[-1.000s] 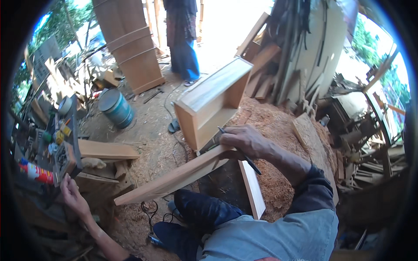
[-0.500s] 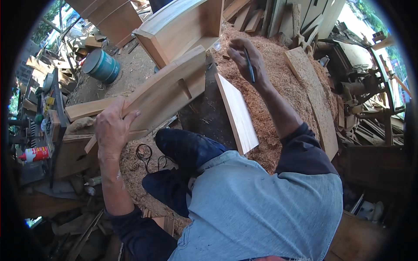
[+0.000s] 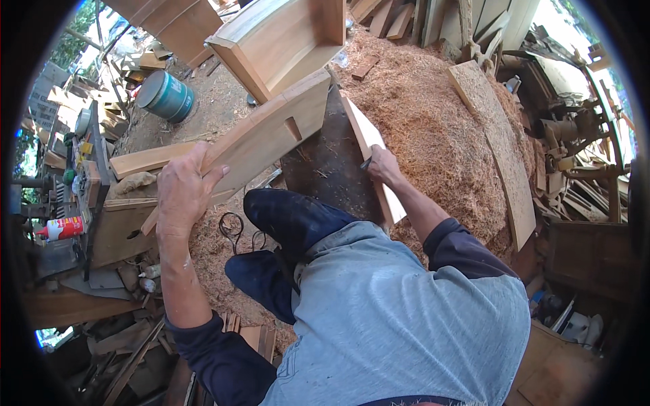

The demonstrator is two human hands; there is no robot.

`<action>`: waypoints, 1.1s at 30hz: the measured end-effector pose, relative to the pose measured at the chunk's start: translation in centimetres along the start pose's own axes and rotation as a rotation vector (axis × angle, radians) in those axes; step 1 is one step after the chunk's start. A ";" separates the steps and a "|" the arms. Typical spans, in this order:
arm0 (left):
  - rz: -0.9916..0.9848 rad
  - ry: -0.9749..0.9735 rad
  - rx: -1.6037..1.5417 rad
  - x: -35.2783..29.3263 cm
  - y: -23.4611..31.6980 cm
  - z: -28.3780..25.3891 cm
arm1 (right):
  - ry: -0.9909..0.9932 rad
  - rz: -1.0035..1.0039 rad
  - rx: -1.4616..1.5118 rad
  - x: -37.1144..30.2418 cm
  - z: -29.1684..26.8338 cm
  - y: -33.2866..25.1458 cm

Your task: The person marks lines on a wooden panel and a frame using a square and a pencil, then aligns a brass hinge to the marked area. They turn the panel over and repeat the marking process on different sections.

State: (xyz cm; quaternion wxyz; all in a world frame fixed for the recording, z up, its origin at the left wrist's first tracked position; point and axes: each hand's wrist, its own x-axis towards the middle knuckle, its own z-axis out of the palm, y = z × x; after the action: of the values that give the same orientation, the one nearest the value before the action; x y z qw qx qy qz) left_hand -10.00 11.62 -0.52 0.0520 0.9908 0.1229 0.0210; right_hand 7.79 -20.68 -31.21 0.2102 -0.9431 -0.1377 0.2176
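Note:
My left hand (image 3: pixel 184 189) grips the near end of a wooden panel (image 3: pixel 261 128), fingers over its top edge and thumb on its face. The panel stands tilted and has a slot cut through it. My right hand (image 3: pixel 384 166) is closed on the edge of a pale board (image 3: pixel 362 128), at the right of a dark work surface (image 3: pixel 328 166). A dark pencil (image 3: pixel 365 164) pokes out from the same hand; the rest of it is hidden. Beyond the panel, a wooden drawer-like box (image 3: pixel 277 51) rests at an angle.
Wood shavings (image 3: pixel 413 88) are heaped to the right, with a long plank (image 3: pixel 497 142) on them. A teal can (image 3: pixel 166 97) stands at the far left. At the left are a red-and-white glue bottle (image 3: pixel 62 229) and a wooden strip (image 3: pixel 145 159). A black cord loop (image 3: pixel 231 230) lies by my knees.
My right hand has come down from above the shavings, pencil still in it, and taken hold of the pale board, which is now tipped more on edge. The left hand keeps its grip.

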 end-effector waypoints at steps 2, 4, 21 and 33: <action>-0.004 0.009 -0.013 0.0 0.4 0.4 | 0.089 0.092 0.067 0.0 -3.0 2.5; -0.069 -0.015 0.012 -0.3 0.8 0.2 | 0.183 0.101 0.123 -0.1 -6.6 6.8; -0.078 0.053 0.066 1.7 1.4 0.6 | 0.381 0.346 -0.182 2.2 -13.0 21.9; -0.064 0.083 0.069 2.3 0.8 -0.3 | 0.339 0.477 -0.190 4.2 -13.9 31.5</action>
State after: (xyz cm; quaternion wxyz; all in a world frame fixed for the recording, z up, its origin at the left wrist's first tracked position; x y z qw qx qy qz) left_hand -7.56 11.45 -0.02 0.0135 0.9858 0.1575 0.0562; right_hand 23.28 -51.40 -35.71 0.0841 -0.9871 0.1049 0.0864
